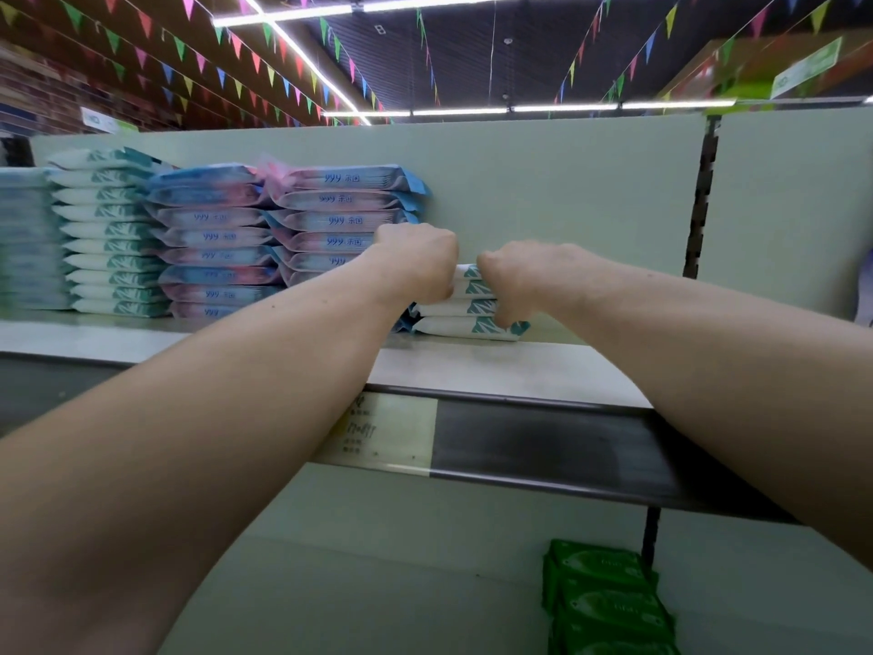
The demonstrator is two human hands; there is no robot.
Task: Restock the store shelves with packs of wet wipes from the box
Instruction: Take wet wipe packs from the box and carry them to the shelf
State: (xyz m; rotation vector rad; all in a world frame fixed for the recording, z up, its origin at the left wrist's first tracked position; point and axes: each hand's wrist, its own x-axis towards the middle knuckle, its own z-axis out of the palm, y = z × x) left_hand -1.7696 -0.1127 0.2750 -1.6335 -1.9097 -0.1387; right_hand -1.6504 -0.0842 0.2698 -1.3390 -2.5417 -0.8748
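Note:
A short stack of white wet-wipe packs with teal print (465, 307) lies on the upper shelf (510, 371), right of the taller stacks. My left hand (418, 264) grips the stack's left end with curled fingers. My right hand (524, 281) grips its right end, the thumb reaching down to the bottom pack. Both forearms stretch up over the shelf's front edge. The box is out of view.
Tall stacks of blue-pink "999" packs (293, 238) and white-teal packs (111, 234) fill the shelf's left part. Bare shelf runs right of my hands to a slotted upright (701, 196). Green packs (607, 602) sit on the lower level. A price label (387, 430) marks the shelf front.

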